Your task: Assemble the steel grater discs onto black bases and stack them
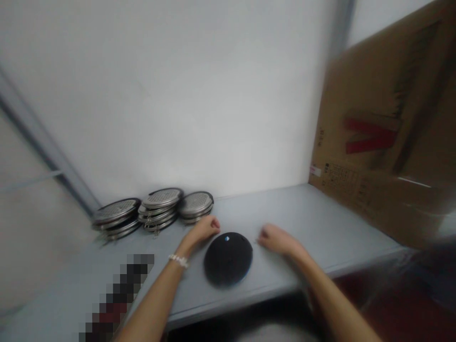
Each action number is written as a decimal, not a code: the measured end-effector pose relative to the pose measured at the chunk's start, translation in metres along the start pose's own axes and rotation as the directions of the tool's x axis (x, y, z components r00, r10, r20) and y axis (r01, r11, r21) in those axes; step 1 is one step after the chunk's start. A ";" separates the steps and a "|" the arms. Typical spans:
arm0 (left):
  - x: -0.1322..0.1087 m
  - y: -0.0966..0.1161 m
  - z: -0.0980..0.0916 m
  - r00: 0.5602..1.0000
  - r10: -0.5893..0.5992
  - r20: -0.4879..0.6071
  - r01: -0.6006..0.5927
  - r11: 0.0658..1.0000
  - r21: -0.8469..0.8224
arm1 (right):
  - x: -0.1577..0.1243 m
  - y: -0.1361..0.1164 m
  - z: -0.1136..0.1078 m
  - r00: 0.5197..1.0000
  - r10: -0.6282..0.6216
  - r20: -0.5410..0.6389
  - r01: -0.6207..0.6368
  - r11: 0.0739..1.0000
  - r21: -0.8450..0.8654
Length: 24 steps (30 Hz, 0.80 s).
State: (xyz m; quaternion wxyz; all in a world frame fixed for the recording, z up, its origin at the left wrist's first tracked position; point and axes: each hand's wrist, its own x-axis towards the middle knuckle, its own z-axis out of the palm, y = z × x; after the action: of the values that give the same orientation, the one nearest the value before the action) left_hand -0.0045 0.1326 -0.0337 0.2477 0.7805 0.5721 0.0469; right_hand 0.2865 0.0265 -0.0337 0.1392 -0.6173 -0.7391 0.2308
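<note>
- Across the lower middle of the frame, a black domed disc (228, 260) is lying alone on a grey bench (320, 228), with a small pale-blue mark showing near its upper edge.
- Left of centre, the left hand (204, 229) is hovering just beside the disc's upper left edge. Its fingers are loosely curled and it is holding nothing; whether it is touching the disc cannot be told.
- Right of centre, the right hand (274, 240) is resting on or just above the bench, close to the disc's right edge but apart from it. It is half open, slightly curved and empty.
- Along the back of the bench, three stacks of round perforated metal discs (160, 204) are standing against a white wall (160, 95), their dark rims facing up. Small metal clasps are showing on the middle stack. The exact count per stack cannot be told.
- Between the hands and the stacks, the bench surface is showing, and the nearest stack is sitting just beyond the left hand.
- At the right of the frame, a leaning cardboard sheet (384, 123) with a red printed mark is standing against the bench's far end.
- As things are lying, the black disc is sitting apart from the stacks, and neither hand is gripping anything.
</note>
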 end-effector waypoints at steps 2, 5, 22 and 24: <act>-0.001 -0.002 -0.001 1.000 -0.007 0.001 0.007 1.000 -0.008 | 0.000 -0.001 0.002 0.999 0.021 -0.026 -0.021 1.000 0.000; -0.003 -0.004 -0.001 1.000 -0.008 -0.016 0.008 1.000 -0.025 | 0.001 -0.003 0.004 0.999 0.030 -0.036 -0.030 1.000 0.008; -0.058 -0.030 0.006 0.962 0.014 -0.272 -0.051 0.990 -0.130 | -0.002 -0.008 0.004 0.998 -0.051 0.044 0.048 0.997 0.055; -0.065 -0.030 0.009 0.958 0.023 -0.285 -0.065 0.988 -0.139 | -0.003 -0.008 0.003 0.997 -0.055 0.050 0.052 0.998 0.043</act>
State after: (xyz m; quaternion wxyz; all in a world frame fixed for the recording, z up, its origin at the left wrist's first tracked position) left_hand -0.0498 0.0769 -0.0414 0.2194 0.7581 0.5788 0.2053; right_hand 0.2789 0.0225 -0.0325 0.1393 -0.5881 -0.7536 0.2583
